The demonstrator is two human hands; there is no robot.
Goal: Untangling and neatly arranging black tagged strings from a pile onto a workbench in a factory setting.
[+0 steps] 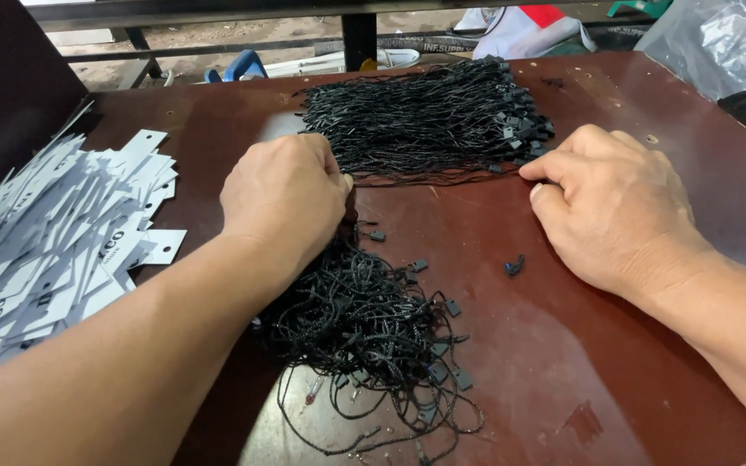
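Note:
A neat bundle of black tag strings (pixel 429 116) with small plastic locks lies at the far middle of a dark red-brown table (pixel 580 362). A tangled heap of the same black strings (pixel 364 332) lies nearer me. My left hand (pixel 285 194) rests curled between the two heaps, fingertips pinching strands at the bundle's near edge. My right hand (pixel 610 207) lies knuckles up to the right, fingers curled, its fingertips touching the bundle's right end by the plastic locks.
A spread pile of white paper hang tags (pixel 49 250) covers the table's left side. One loose black lock piece (pixel 515 266) lies near my right hand. A clear plastic bag (pixel 718 39) sits at the far right corner. Beyond the table is a metal frame and floor clutter.

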